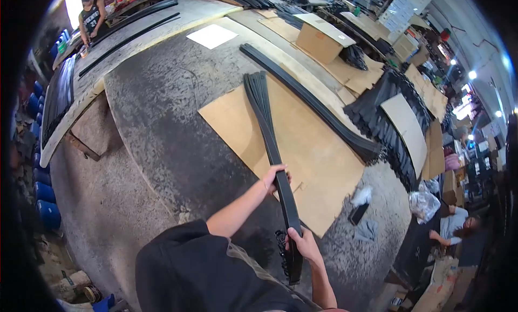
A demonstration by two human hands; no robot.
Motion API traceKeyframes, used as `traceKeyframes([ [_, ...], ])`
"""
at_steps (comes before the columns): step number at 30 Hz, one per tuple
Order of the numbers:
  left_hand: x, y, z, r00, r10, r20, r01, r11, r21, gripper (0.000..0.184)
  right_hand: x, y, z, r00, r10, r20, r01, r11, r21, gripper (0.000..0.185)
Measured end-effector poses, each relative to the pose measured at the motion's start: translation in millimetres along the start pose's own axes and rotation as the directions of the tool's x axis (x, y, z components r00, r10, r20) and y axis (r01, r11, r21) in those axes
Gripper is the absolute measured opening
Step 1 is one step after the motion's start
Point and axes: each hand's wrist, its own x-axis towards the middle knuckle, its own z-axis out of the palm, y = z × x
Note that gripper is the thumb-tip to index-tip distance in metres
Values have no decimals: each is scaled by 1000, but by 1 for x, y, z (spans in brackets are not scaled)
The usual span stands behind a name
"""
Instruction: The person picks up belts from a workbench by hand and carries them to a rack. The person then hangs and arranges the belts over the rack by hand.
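One wide head-worn view — forward and down, near above the worktable (156,107)

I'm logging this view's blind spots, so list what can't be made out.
All in the head view:
Right hand: most fingers hidden behind the black strips.
Strip count: unclear, since the bundled layers cover one another.
Right elbow: cut off by the bottom edge.
Cardboard box: contents mostly hidden by its own walls.
Pale stacked boxes at upper right: print too small to read.

Scuffed dark table (162,104): cardboard sheet (329,174) flat, white sheet (212,36), long black strips (310,99), grey cloth (367,230).
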Motion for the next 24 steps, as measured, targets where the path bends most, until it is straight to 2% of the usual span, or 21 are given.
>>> traceKeyframes([
  [1,-12,6,11,999,39,13,-39,999,1,34,-20,-5,7,1000,10,-27,-9,999,51,31],
  [3,1,22,6,997,15,78,-14,1000,-14,35,-62,-13,24,998,-3,-70,6,999,42,28],
  [4,7,30,7,999,-36,25,39,992,-117,37,-81,-12,34,995,-6,-99,9,999,33,27],
  [6,17,44,1,990,-105,92,114,987,-109,38,-117,-7,50,983,-38,-179,30,998,-49,32],
  [7,23,47,-1,997,-53,56,62,983,-173,37,-140,-9,61,978,-12,-208,-7,996,-88,35],
  [8,19,54,-1,997,-67,31,71,985,-159,38,-163,-13,74,971,15,-237,-46,991,-126,38],
  [10,28,69,-15,986,-162,48,166,982,-94,38,-209,-15,102,954,50,-297,-129,959,-254,45],
  [11,23,76,-18,996,-78,52,78,997,13,35,-234,-2,116,951,16,-310,-110,952,-287,48],
  [12,31,84,-28,995,-79,64,76,996,45,33,-256,7,134,946,-12,-323,-97,943,-319,51],
  [14,29,100,-37,987,-115,108,96,981,169,31,-297,-16,182,929,99,-356,-201,944,-263,55],
  [15,15,103,-32,989,-120,91,99,973,208,32,-318,0,204,915,148,-375,-253,935,-249,56],
  [16,28,104,-41,989,-99,108,75,976,205,35,-338,-1,229,896,220,-386,-309,933,-187,55],
  [18,28,107,-43,989,-102,110,60,940,336,35,-372,9,283,890,203,-408,-256,963,-79,44],
  [20,29,98,-38,965,-254,68,206,891,404,29,-408,54,349,835,415,-361,-349,907,235,42],
  [21,18,80,-31,974,-203,105,134,878,460,29,-413,65,386,805,456,-380,-330,876,351,42],
  [23,-24,53,-2,965,-239,108,123,776,619,31,-406,89,461,742,547,-388,-250,763,596,39],
  [24,-16,33,2,943,-266,200,77,760,645,27,-400,102,493,710,595,-376,-272,724,634,30],
])
